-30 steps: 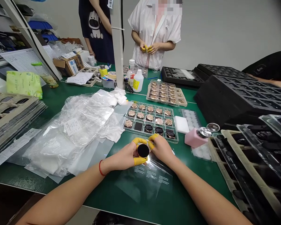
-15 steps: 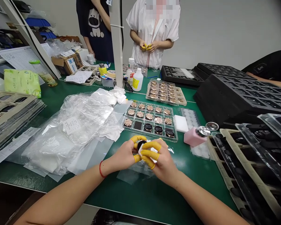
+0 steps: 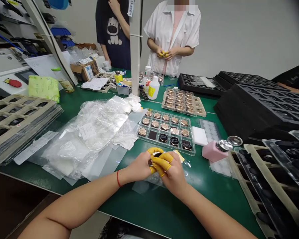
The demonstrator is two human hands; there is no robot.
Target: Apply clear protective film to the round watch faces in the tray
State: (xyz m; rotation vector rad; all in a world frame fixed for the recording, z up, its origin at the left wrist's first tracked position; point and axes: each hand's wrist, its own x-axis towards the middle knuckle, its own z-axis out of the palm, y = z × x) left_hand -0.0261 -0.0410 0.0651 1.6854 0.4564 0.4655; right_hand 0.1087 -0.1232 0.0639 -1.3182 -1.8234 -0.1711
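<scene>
L hand closed on black disc, disc between hands, now mostly hidden by yellow finger cots. R hand come over, gripping too. Tray just beyond; pink pump bottle right.

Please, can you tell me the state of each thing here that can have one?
Left hand: closed around dark round part.
Right hand: covering it, yellow finger cots on.
Dark round part: mostly hidden.
Pink pump bottle: upright.
White bottle: upright, capped.
Plastic bags: crumpled.
</scene>
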